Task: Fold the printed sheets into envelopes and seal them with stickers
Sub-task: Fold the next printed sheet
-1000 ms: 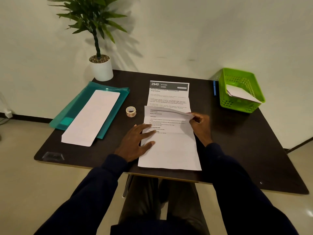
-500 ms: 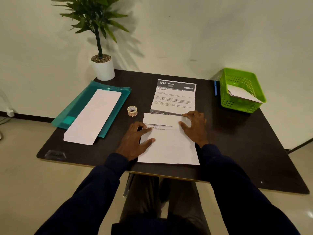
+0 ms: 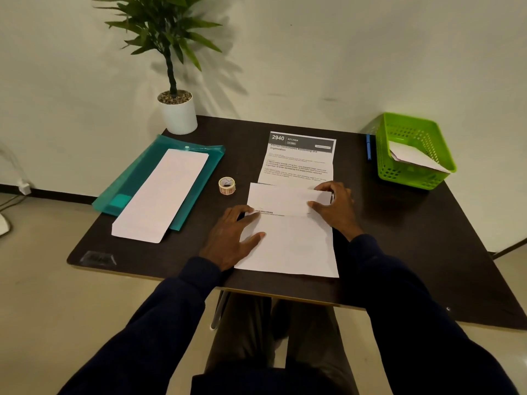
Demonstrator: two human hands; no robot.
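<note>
Since a second ago the lifted fold has come down: the flap lies flat across the printed sheet, near the middle of the table. Left hand is flat, fingers straight, pressing the sheet's left edge. Right hand is bent over the flap's right end, thumb on top; pinching or pressing, cannot tell. Sticker roll sits just left of the sheet.

plant: I see a potted plant, white pot, upright at the table's far-left corner.
folder: teal folder lying flat, left side, near the pot.
pen: blue pen, just beside my green basket, far right.
table: dark table.
</note>
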